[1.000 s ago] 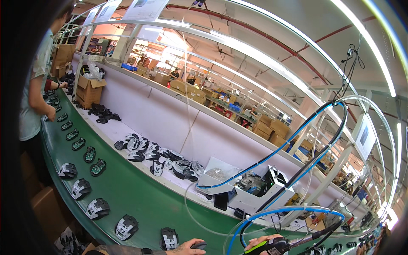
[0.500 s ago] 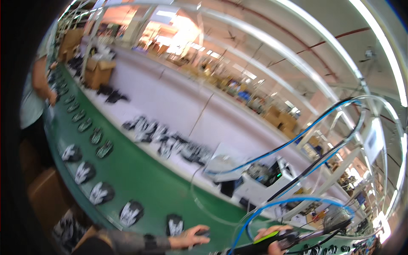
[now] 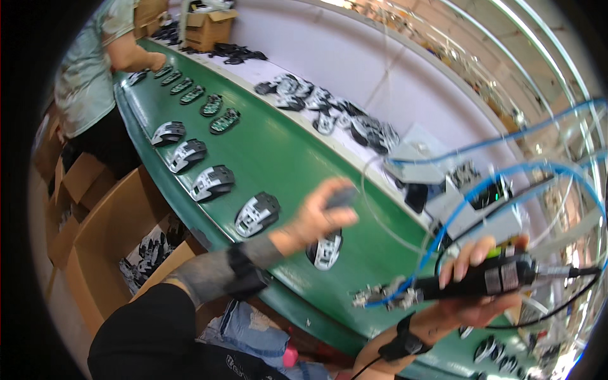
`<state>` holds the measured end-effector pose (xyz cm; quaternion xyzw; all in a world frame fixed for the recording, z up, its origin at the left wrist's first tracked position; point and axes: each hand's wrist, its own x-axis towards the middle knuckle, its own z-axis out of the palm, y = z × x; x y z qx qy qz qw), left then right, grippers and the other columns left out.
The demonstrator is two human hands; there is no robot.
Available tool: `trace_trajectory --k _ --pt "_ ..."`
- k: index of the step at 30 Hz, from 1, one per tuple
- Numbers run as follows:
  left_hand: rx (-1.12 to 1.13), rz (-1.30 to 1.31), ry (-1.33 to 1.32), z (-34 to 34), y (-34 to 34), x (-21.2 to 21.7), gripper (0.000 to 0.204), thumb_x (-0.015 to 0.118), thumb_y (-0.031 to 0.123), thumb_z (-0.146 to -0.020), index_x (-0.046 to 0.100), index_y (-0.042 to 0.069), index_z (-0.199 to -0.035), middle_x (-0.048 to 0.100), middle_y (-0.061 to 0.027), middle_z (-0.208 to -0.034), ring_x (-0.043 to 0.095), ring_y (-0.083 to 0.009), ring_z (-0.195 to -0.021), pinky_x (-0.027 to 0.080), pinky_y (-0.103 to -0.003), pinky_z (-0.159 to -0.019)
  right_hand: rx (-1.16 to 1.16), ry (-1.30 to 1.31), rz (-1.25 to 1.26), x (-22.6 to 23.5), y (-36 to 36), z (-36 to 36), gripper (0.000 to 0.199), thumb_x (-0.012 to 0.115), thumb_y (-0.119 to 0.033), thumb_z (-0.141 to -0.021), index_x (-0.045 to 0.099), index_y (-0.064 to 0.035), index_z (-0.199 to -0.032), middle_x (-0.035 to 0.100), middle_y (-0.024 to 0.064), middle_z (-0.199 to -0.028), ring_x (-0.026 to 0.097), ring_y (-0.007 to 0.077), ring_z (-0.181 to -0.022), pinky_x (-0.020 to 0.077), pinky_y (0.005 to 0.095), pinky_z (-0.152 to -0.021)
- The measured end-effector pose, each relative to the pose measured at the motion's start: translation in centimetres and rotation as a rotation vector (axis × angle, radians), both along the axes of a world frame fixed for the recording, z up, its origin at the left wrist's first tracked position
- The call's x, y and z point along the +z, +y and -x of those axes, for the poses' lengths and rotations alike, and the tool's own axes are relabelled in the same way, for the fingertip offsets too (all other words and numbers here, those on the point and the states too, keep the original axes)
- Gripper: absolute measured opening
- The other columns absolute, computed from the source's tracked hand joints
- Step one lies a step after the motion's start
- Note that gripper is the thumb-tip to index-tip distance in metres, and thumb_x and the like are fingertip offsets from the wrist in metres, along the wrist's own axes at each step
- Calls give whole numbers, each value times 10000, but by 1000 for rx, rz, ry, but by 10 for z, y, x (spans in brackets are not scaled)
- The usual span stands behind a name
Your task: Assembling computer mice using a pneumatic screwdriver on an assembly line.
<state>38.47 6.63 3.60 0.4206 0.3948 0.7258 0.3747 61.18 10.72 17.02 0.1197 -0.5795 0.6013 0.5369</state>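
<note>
My right hand [image 3: 475, 275] is wrapped round a black power screwdriver [image 3: 500, 278], whose silver head points left over the green belt. A blue hose [image 3: 437, 244] loops from that head. Over the belt, my left hand [image 3: 316, 212] has a small dark grey piece [image 3: 342, 197] between thumb and fingers; its exact kind is unclear. Just below this hand lies a black and white computer mouse shell [image 3: 326, 251], partly covered by it. More mouse shells [image 3: 256, 214] stretch away in a line along the belt's near edge.
Mouse bases with green circuit boards [image 3: 225, 120] lie farther up the green conveyor belt [image 3: 278, 152]. A co-worker [image 3: 95, 76] reaches over its far left. Mouse parts [image 3: 323, 98] line the white ledge. An open cardboard box [image 3: 95, 253] stands beside the belt at left.
The view has tilted down and turned left. Both hands now appear higher in the picture, with the screwdriver still in the right and the dark piece in the left.
</note>
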Motion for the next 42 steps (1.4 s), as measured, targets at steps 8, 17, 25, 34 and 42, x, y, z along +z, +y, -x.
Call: trace_trajectory --k 8,17,25,34,42 --pt "413 345 739 22 -33 -19 652 708 305 -744 439 16 -1262 496 -177 -1203 504 -279 -1111 415 -360 -946 211 24 -85 4 10 -11 798 582 -485 -857 93 -280 -1454 429 176 -1071 494 233 -837 460 371 -673" --pt "431 597 1215 -60 2 -32 681 683 367 -736 398 56 -1269 327 -224 -1327 463 -443 -1078 444 -473 -890 -348 -70 -24 -6 -44 -32 873 619 -500 -822 139 -105 -1435 484 224 -1134 547 238 -877 487 343 -707" --pt "469 478 1387 -82 -9 -41 728 737 286 -658 405 186 -1298 287 -204 -1372 547 -403 -897 503 -474 -783 -715 -253 16 -51 -80 -64 676 541 -301 -914 168 -20 -1402 458 212 -1243 556 237 -988 453 321 -837" --pt "568 371 1346 -52 -16 -57 662 730 265 -687 443 216 -1281 238 -217 -1413 469 -438 -1070 468 -481 -868 -956 -248 -4 -99 -78 -47 658 537 -177 -883 158 2 -1390 458 189 -1219 520 238 -989 420 338 -884" --pt "502 309 1380 -47 -1 -63 644 703 237 -693 451 223 -1285 282 -215 -1386 501 -425 -955 469 -478 -840 -1263 -269 -335 -144 -34 -43 458 469 -88 -918 293 6 -1330 436 176 -1272 485 262 -1124 416 347 -914"
